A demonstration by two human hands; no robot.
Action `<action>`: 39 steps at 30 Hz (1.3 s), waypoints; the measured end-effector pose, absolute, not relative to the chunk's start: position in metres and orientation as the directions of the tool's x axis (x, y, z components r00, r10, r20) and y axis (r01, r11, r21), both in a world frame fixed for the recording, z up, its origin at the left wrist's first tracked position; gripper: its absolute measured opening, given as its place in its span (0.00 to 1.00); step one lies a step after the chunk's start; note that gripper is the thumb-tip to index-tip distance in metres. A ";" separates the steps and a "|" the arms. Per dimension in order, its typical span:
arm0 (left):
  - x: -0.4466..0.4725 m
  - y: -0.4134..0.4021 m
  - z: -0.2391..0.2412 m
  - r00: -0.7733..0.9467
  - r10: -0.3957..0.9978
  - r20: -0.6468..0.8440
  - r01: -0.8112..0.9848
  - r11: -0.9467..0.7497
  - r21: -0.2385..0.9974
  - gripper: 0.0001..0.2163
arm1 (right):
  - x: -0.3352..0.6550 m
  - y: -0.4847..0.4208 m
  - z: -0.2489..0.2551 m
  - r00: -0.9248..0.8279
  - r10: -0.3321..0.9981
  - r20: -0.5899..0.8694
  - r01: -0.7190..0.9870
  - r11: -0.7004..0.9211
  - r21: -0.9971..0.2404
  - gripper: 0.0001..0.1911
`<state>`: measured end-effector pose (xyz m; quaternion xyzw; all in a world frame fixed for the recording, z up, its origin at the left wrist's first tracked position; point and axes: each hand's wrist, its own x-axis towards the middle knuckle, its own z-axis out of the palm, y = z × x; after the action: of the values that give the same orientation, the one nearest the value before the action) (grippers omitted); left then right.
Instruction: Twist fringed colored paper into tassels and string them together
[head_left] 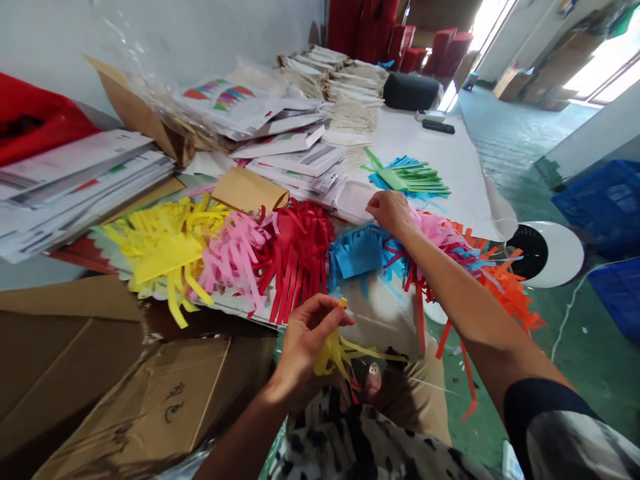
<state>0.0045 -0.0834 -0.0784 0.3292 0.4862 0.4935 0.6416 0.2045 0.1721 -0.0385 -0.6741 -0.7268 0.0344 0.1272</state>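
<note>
My left hand, low at the table's front edge, pinches the top of a yellow paper tassel, whose strips hang down. Stretched over the table, my right hand has its fingers curled together beside a shallow clear plastic box. Anything in those fingers is too small to make out. Between my hands lies fringed blue tissue paper. To its left are piles of red fringe, pink fringe and yellow fringe. Under my right forearm, more pink fringe and orange fringe spread out.
Green fringe lies beyond my right hand. White printed packets and stacked cream tassels or strips fill the back. Cardboard boxes stand at front left. A round white stool and blue crates are at right.
</note>
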 end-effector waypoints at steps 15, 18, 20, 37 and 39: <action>0.017 -0.121 -0.058 -0.047 0.997 -0.059 -0.118 0.053 0.992 0.15 | 0.205 -0.074 -0.034 -0.298 0.953 0.051 0.134 0.094 -0.986 0.16; 0.021 -0.133 -0.056 -0.042 0.999 -0.009 -0.072 0.006 0.997 0.13 | 0.213 -0.099 -0.033 -0.293 0.954 0.060 0.150 0.107 -0.983 0.13; 0.024 -0.140 -0.056 -0.040 0.999 0.035 -0.019 -0.036 0.999 0.11 | 0.216 -0.112 -0.028 -0.258 0.957 0.136 0.225 0.196 -0.954 0.09; 0.033 -0.159 -0.048 0.092 0.954 0.286 0.206 -0.300 0.931 0.05 | 0.234 -0.147 -0.014 -0.318 0.900 0.300 0.474 0.425 -0.772 0.11; 0.034 -0.158 -0.049 0.103 0.941 0.322 0.215 -0.337 0.916 0.04 | 0.235 -0.148 -0.014 -0.313 0.911 0.269 0.466 0.393 -0.793 0.06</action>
<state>0.0335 -0.1584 -0.0486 0.6474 0.4463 0.4995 0.3634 0.2347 -0.1477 -0.0144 -0.4586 -0.7506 0.3048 0.3652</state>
